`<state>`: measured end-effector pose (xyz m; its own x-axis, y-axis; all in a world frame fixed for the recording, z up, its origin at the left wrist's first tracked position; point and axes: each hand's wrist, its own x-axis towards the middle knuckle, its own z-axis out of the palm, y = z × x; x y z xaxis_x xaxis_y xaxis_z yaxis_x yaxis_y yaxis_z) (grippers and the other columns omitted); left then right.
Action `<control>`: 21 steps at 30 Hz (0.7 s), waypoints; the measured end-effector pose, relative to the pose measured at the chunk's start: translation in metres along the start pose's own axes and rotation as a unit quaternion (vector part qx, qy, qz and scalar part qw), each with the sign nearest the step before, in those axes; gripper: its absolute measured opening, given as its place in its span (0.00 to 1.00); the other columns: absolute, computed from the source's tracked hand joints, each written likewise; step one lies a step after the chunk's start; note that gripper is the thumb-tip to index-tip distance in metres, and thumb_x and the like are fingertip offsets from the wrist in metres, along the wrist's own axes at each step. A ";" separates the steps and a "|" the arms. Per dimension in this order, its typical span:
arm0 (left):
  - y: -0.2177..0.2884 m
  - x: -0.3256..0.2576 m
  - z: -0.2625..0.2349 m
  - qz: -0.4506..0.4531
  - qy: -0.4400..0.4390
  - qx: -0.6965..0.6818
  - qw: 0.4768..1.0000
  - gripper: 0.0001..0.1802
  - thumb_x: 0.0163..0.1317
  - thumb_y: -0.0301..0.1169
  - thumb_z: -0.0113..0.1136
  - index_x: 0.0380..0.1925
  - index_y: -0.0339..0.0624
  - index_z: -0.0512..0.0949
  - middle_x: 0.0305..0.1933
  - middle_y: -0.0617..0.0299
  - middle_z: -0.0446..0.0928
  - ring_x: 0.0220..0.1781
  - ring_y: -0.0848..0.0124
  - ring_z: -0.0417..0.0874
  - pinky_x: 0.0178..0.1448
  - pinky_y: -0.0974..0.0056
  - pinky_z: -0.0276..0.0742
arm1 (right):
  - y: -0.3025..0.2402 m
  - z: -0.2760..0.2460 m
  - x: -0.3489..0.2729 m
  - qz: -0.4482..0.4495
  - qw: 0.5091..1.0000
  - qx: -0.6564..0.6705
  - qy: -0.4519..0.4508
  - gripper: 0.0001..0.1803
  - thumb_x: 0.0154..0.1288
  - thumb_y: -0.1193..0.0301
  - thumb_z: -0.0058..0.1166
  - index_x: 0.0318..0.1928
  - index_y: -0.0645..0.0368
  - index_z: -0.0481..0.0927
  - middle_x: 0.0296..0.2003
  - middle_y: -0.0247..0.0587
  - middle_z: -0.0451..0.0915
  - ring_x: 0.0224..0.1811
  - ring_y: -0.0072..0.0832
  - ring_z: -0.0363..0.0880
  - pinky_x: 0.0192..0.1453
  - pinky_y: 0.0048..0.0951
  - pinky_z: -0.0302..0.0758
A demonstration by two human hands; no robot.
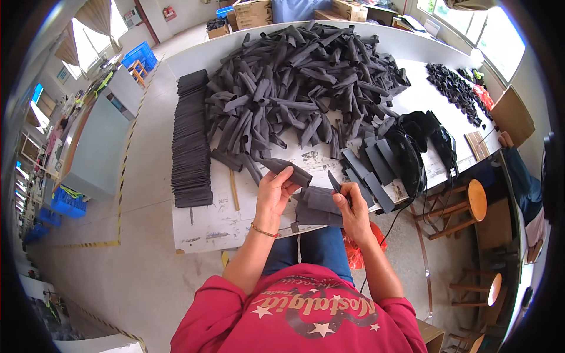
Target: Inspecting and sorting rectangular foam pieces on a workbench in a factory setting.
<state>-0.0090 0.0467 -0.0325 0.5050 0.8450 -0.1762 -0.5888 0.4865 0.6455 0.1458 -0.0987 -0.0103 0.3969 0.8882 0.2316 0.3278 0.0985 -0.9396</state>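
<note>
My left hand grips a dark grey rolled fabric piece just above the table's near edge. My right hand holds a small dark pointed tool, its tip raised toward that piece. Between my hands lies a small heap of flat dark grey pieces. Behind them a big pile of curled grey fabric pieces covers the middle of the white table.
A long neat stack of flat dark pieces runs along the table's left side. Flat strips and black rounded parts lie at right, small black pieces farther back. A wooden stick lies nearby. Wooden stools stand to the right.
</note>
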 end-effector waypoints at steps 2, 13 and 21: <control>0.000 0.003 -0.003 -0.007 0.046 0.022 0.999 0.09 0.63 0.26 0.62 0.42 0.38 0.76 0.39 0.55 0.82 0.43 0.60 0.86 0.46 0.58 0.86 | -0.013 0.013 0.002 -0.005 0.995 0.099 0.029 0.13 0.68 0.69 0.57 0.46 0.61 0.70 0.29 0.31 0.67 0.31 0.18 0.63 0.35 0.21 0.65; -0.018 -0.009 0.010 0.043 0.040 0.026 0.998 0.11 0.60 0.26 0.66 0.40 0.37 0.75 0.39 0.57 0.82 0.39 0.65 0.86 0.40 0.65 0.85 | -0.020 0.053 0.004 0.137 0.970 0.189 0.069 0.08 0.64 0.72 0.61 0.41 0.62 0.79 0.22 0.21 0.68 0.22 0.11 0.62 0.26 0.17 0.59; -0.010 -0.021 0.022 0.041 -0.009 -0.002 0.999 0.11 0.66 0.27 0.58 0.46 0.33 0.75 0.46 0.48 0.81 0.43 0.61 0.86 0.44 0.62 0.85 | -0.026 0.051 0.012 0.209 0.938 0.261 0.094 0.11 0.65 0.67 0.59 0.37 0.63 0.80 0.20 0.25 0.69 0.21 0.15 0.63 0.26 0.21 0.60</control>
<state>-0.0001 0.0189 -0.0182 0.4661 0.8781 -0.1082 -0.6317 0.4159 0.6542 0.0988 -0.0677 0.0039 0.5570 0.8084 -0.1906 -0.3358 0.0093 -0.9419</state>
